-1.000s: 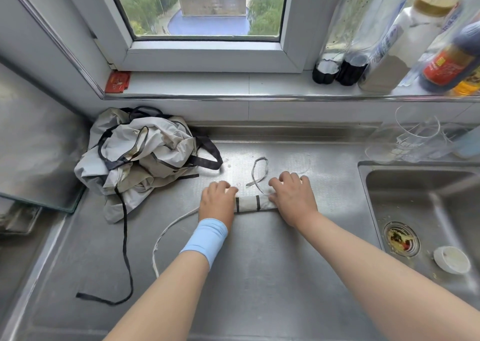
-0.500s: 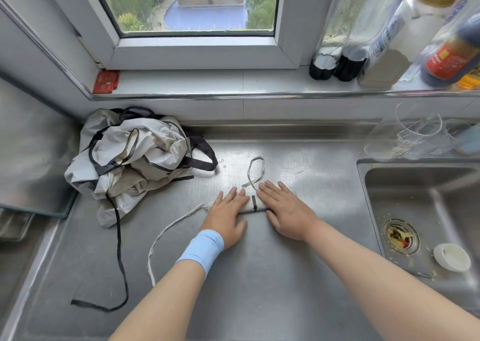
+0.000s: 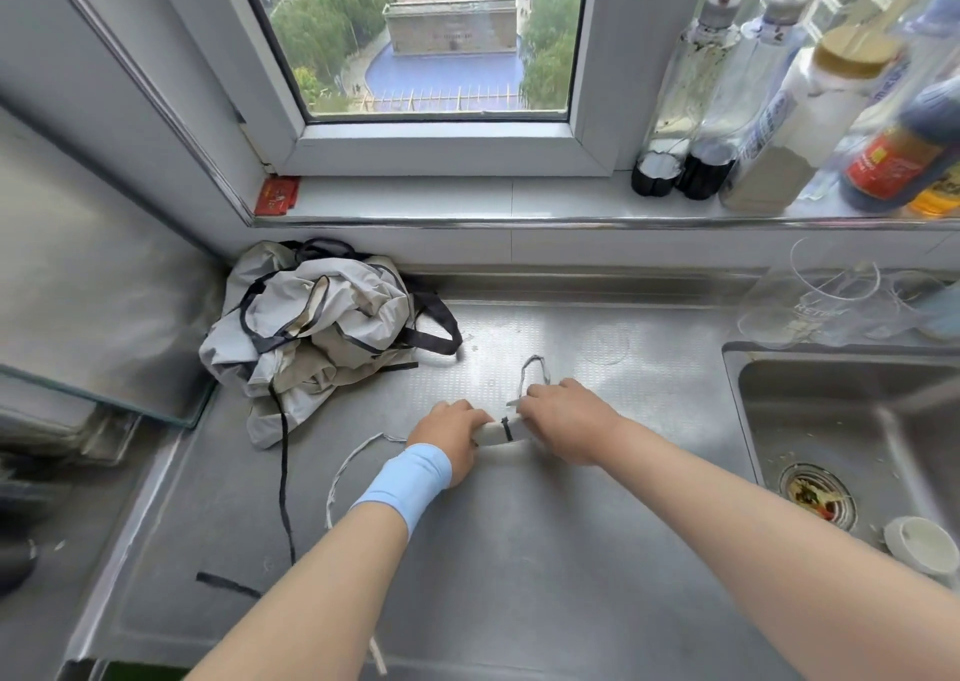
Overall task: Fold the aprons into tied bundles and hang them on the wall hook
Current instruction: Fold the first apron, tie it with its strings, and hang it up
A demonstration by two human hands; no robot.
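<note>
A small rolled apron bundle (image 3: 500, 432), white with a dark stripe, lies on the steel counter (image 3: 519, 550). My left hand (image 3: 451, 436), with a light blue wristband, grips the bundle's left end with curled fingers. My right hand (image 3: 566, 423) grips the right end. A pale strap (image 3: 353, 465) trails from the roll toward the left front, and another loop of strap (image 3: 535, 368) lies just behind my right hand. A crumpled heap of grey aprons with black straps (image 3: 317, 327) sits at the back left corner. No wall hook is in view.
A sink (image 3: 852, 436) with a drain strainer and a small white cup (image 3: 922, 543) lies to the right. Clear glasses (image 3: 826, 296) stand behind it. Bottles (image 3: 779, 109) line the window sill. A black strap (image 3: 283, 483) runs forward from the heap.
My hands went from lying flat on the roll to curling round its two ends. The roll sits a little nearer to me than before.
</note>
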